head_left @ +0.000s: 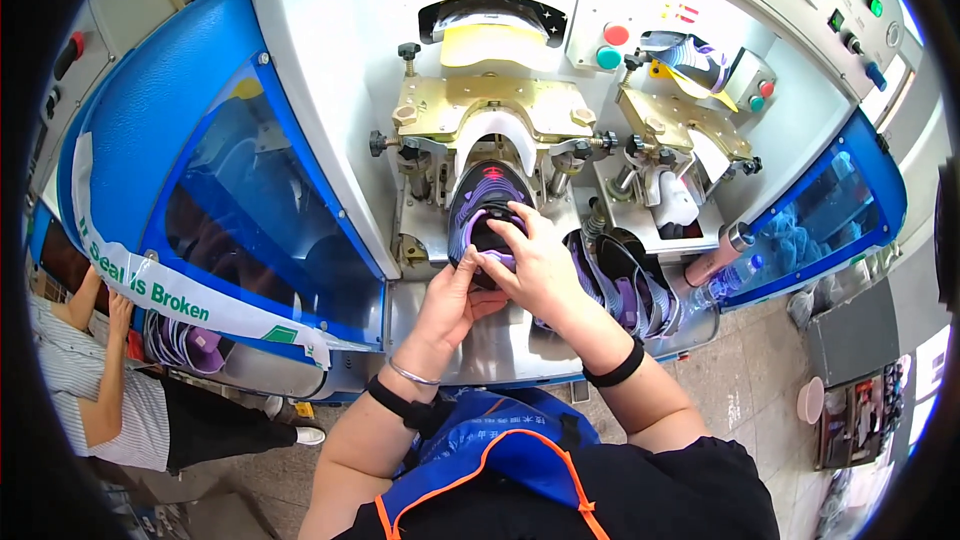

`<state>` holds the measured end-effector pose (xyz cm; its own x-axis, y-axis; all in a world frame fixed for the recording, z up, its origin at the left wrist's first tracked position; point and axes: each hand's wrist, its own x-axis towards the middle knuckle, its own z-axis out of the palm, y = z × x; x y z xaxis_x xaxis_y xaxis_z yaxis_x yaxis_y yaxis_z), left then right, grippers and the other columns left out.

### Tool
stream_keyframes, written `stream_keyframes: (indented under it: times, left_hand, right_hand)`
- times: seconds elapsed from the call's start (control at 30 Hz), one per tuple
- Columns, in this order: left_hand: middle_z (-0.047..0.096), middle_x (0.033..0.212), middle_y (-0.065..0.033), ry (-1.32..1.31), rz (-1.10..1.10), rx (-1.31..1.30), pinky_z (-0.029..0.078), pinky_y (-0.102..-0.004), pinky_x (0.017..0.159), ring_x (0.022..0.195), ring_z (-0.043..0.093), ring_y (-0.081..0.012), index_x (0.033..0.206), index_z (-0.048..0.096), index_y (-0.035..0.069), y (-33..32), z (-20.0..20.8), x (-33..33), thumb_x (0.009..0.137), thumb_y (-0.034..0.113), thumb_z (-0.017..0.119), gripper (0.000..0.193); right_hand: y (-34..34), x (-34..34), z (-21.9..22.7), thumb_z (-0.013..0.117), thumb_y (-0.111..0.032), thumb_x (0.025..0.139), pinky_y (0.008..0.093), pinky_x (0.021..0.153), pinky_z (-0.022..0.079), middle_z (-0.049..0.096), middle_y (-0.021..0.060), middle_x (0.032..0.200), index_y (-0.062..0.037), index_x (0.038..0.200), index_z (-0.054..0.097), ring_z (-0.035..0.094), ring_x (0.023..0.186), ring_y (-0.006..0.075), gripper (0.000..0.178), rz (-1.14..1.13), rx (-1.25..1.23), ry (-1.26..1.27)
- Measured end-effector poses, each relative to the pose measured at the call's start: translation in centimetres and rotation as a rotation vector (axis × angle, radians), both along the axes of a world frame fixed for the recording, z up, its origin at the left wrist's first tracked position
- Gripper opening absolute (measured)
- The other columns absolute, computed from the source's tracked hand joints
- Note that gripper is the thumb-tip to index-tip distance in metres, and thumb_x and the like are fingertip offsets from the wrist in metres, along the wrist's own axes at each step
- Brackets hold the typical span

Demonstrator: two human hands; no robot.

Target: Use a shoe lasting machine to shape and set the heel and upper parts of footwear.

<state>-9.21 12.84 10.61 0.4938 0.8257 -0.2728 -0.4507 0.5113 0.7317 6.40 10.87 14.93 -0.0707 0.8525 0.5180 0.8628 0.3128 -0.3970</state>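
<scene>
A purple-and-black shoe upper (470, 208) sits toe-first under the white curved pad (495, 128) of a brass-coloured clamping machine (490, 92), with a red light mark on its toe. My left hand (452, 302) grips the near edge of the collar, thumb on the rim and fingers curled beneath. My right hand (538, 268) pinches the same collar from the right, its index finger reaching over the opening. The underside of the upper is hidden by my hands. Several more shoe uppers (640, 290) lie bunched together on the metal ledge to the right.
A second clamping station (680, 130) stands at the right, with a white form below. Red and teal buttons (608, 57) are between the stations. Blue door panels (240, 170) flank the bay. A pink bottle (720, 252) stands on the ledge. Another person (110, 370) works at far left.
</scene>
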Motion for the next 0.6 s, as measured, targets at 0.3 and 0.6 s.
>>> stream_keyframes:
  times: [0.3, 0.6]
  left_hand:
    - [0.068, 0.094, -0.0082, -0.031, 0.011, -0.048, 0.061, -0.0336, 0.069, 0.077, 0.071, -0.0217, 0.115, 0.058, 0.009, -0.4, -0.1, 0.4, 0.096, 0.046, 0.056, 0.042]
    - [0.068, 0.093, -0.0085, 0.004, 0.021, -0.021, 0.061, -0.033, 0.067, 0.077, 0.072, -0.0224, 0.116, 0.057, 0.009, -0.3, -0.7, 0.6, 0.096, 0.047, 0.056, 0.043]
  right_hand:
    - [0.0, 0.2, 0.4, 0.07, -0.041, 0.083, 0.0434, 0.096, 0.048, 0.053, 0.024, 0.128, -0.0028, 0.11, 0.068, 0.055, 0.115, 0.039, 0.047, -0.001, -0.003, 0.013]
    - [0.1, 0.4, -0.8, 0.07, -0.041, 0.084, 0.0448, 0.097, 0.046, 0.054, 0.0246, 0.128, -0.0023, 0.108, 0.069, 0.055, 0.115, 0.0392, 0.045, -0.004, -0.013, 0.015]
